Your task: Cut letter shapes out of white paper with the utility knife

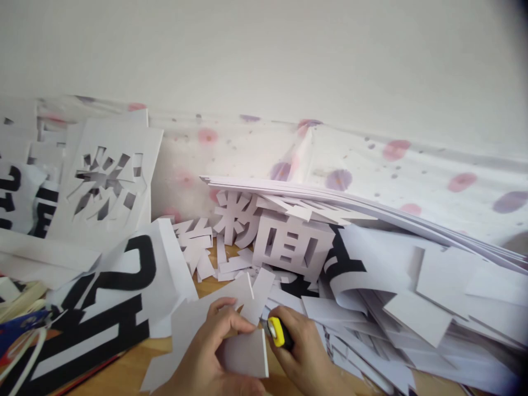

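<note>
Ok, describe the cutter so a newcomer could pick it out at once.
Look over the wooden table to the picture's bottom centre, where the left hand holds a white board. Just beside it, the right hand grips the cutter. Its bright yellow sets it apart from the surrounding white pieces.

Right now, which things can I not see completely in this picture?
In the head view:
- Yellow-and-black plastic cutter: handle's rear, hidden by the right hand.
- White flat board piece: left edge, hidden by the left hand.
- Blue object, material unclear: cut off by the left edge.
</note>
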A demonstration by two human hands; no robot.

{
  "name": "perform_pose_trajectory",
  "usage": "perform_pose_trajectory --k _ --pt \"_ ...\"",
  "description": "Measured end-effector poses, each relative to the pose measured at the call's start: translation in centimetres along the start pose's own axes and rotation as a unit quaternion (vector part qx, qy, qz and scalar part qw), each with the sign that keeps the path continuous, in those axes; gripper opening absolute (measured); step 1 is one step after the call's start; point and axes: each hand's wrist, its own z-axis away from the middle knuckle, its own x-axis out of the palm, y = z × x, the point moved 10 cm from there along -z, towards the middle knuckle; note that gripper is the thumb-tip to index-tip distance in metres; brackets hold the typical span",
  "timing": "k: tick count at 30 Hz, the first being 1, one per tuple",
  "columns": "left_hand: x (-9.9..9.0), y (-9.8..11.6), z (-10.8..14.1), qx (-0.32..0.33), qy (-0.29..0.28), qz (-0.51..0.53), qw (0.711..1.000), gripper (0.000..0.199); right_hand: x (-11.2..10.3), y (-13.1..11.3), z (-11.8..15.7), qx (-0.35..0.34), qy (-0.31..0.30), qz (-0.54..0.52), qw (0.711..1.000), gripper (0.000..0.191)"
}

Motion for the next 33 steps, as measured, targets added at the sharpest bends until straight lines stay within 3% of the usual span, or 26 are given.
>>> perform_pose_trajectory --k 5,12,22,26,33 --pt "-0.2 -0.6 0.2 -0.036 0.0 -0.019 0.999 0.054 0.9 1.5 0.3 0.058 -0.029 -0.127 0.99 0.01" --pt "1.1 -0.4 -0.2 -0.107 -0.071 -0.068 0.989 0.038 0.7 2.2 0.0 0.057 -0.033 -0.205 0.977 0.023" --pt "1.8 1.4 -0.7 0.017 -0.129 -0.076 0.989 0.036 -0.6 4.6 0.2 0.096 0.013 -0.186 0.978 0.027" --pt "1.8 0.6 -1.1 0.016 -0.139 -0.096 0.986 0.038 -0.6 4.7 0.3 0.116 0.008 -0.201 0.973 0.029" --pt "1.2 -1.9 -1.5 -0.046 -0.145 -0.15 0.977 0.039 -0.3 5.3 0.3 0.151 0.021 -0.206 0.967 0.032"
